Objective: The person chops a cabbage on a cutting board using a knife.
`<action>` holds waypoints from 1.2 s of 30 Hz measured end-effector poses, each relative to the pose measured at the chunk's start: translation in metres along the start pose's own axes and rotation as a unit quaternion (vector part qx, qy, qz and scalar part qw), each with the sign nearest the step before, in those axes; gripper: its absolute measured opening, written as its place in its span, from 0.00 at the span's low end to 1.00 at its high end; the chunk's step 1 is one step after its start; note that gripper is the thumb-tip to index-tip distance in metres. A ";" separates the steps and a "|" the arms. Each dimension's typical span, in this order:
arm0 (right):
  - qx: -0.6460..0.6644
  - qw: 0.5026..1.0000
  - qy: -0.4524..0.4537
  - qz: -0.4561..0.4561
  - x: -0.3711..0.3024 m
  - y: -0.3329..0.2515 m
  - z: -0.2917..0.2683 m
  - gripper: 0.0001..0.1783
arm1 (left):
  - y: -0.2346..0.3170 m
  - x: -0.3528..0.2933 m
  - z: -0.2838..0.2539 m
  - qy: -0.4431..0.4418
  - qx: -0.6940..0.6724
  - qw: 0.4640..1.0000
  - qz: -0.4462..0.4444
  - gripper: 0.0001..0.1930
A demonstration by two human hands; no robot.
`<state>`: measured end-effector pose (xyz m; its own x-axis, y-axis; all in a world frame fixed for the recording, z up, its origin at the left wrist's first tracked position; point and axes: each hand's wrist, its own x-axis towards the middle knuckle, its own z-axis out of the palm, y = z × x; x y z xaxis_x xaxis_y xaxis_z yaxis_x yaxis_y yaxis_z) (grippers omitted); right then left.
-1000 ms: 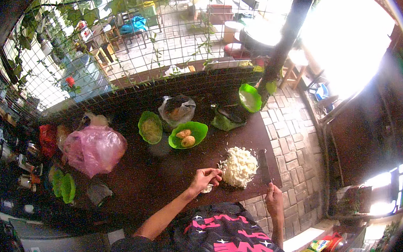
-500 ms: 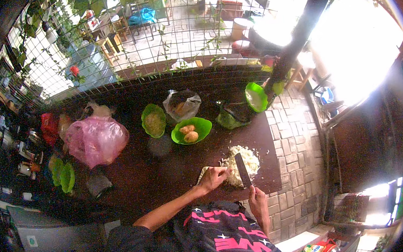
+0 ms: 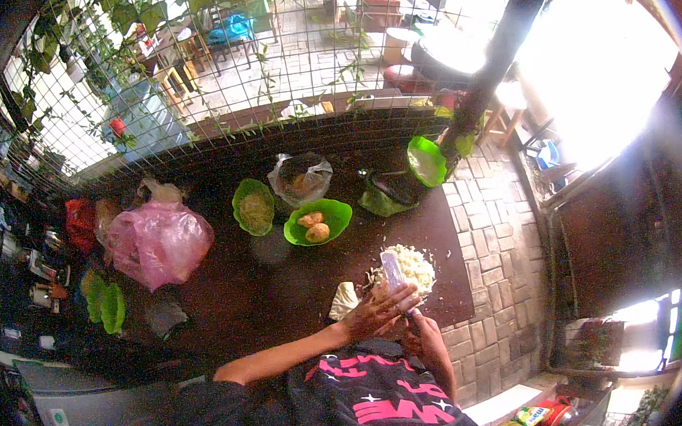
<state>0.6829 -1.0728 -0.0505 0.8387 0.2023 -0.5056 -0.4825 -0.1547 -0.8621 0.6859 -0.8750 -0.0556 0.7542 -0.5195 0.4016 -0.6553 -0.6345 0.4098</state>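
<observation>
A pile of finely shredded white vegetable, probably cabbage (image 3: pixel 416 268), lies near the right edge of the dark table. My right hand (image 3: pixel 424 336) grips the handle of a knife (image 3: pixel 392 268), whose broad blade points away from me over the pile's left side. Across the blade's near end reaches my left hand (image 3: pixel 381 310), fingers stretched out and apart, close to the shreds. Whether it touches the blade I cannot tell. Just left of that hand rests an uncut pale wedge of the vegetable (image 3: pixel 343 299).
Beyond the pile stand a green bowl (image 3: pixel 341 233) with two brownish lumps, another green bowl (image 3: pixel 253 220), a clear bag (image 3: pixel 304 185) and a green bowl of white stuff (image 3: pixel 427 162). A pink plastic bag (image 3: pixel 161 241) sits left. Wire mesh (image 3: pixel 267 83) borders the far side.
My left hand has left the pale wedge and moved right to the knife, its fingers now stretched out. The knife has shifted slightly left, and its blade now catches the light.
</observation>
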 end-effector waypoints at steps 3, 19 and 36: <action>-0.008 0.999 -0.047 -0.016 -0.008 -0.003 -0.006 0.17 | -0.016 -0.018 0.027 -0.034 0.059 0.998 -0.016 0.31; 0.121 0.991 -0.024 0.055 -0.036 -0.047 -0.006 0.20 | -0.047 0.007 0.008 0.248 -0.031 0.960 -0.129 0.10; 0.102 0.995 -0.004 0.002 -0.035 -0.027 -0.006 0.13 | -0.059 0.012 0.043 -0.028 -0.012 0.997 -0.066 0.32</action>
<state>0.6677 -1.0817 -0.0094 0.8351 0.2100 -0.5085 -0.5276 0.0435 -0.8484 0.7358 -0.8682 -0.1101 0.8344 -0.4639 0.2975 -0.5509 -0.6861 0.4752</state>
